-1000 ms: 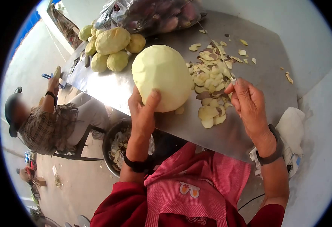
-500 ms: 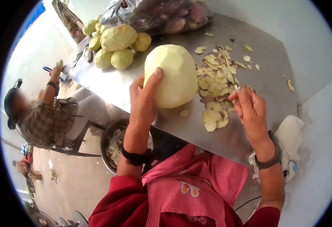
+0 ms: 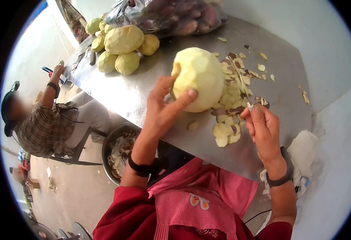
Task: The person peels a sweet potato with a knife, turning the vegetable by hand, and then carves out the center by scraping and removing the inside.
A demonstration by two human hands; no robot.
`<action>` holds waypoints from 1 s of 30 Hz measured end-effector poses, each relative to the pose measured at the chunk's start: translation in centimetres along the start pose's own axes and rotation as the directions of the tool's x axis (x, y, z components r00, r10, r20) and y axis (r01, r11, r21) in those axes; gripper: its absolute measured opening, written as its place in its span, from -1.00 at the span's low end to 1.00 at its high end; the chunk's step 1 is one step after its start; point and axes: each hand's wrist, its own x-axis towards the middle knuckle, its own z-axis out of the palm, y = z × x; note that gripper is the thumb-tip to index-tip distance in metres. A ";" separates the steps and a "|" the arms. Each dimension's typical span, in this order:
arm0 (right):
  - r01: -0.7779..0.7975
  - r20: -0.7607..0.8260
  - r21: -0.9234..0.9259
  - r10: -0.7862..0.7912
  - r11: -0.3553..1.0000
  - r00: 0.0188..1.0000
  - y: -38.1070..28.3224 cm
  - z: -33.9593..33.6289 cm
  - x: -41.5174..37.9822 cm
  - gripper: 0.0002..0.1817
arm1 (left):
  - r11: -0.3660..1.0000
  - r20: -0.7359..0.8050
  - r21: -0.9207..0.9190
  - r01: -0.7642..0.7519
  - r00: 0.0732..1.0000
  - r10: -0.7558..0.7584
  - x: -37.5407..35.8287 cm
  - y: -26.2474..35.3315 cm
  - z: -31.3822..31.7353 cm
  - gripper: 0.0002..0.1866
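A large, pale, peeled round vegetable (image 3: 202, 78) is held over the metal table (image 3: 279, 60). My left hand (image 3: 165, 102) grips its lower left side, the thumb across the front and the fingers curled around the far left. To the right, my right hand (image 3: 262, 124) is closed on the handle of a thin knife (image 3: 240, 77), whose blade points up and left over the peelings. Beneath and beside the vegetable lies a heap of pale and purple-brown peelings (image 3: 231, 96). The knife blade and vegetable look apart.
Several peeled vegetables (image 3: 124, 40) are piled at the back left, beside a clear plastic bag (image 3: 175, 18) of purplish produce. Below the table edge stands a metal bowl (image 3: 110, 154) of peelings. A seated person (image 3: 49, 124) works at the left. A white cloth (image 3: 302, 150) lies at the right.
The large vegetable has moved right and turned, now showing a hollow at its upper left. My left hand has shifted its grip, with the thumb lower. My right hand is slightly lower.
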 end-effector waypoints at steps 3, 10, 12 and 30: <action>-0.008 -0.010 0.036 0.008 0.999 1.000 0.3 0.0 0.2 -0.51 | 0.978 -0.041 0.169 -0.126 0.990 0.135 0.0 -0.3 0.7 -0.43; -0.020 -0.011 0.058 0.020 0.998 1.000 0.3 0.0 0.3 -0.52 | 0.875 0.024 0.396 -0.280 0.955 0.295 0.1 -1.2 0.5 -0.24; -0.025 -0.006 0.052 0.025 0.998 1.000 0.4 0.0 0.3 -0.52 | 0.857 0.044 0.392 -0.335 0.937 0.346 0.4 -1.5 0.4 -0.21; 0.261 0.035 -0.311 -0.263 0.914 0.964 -0.3 0.5 -0.3 -0.66 | 0.928 0.070 -0.320 0.189 0.982 -0.176 -0.4 2.5 -1.0 -0.28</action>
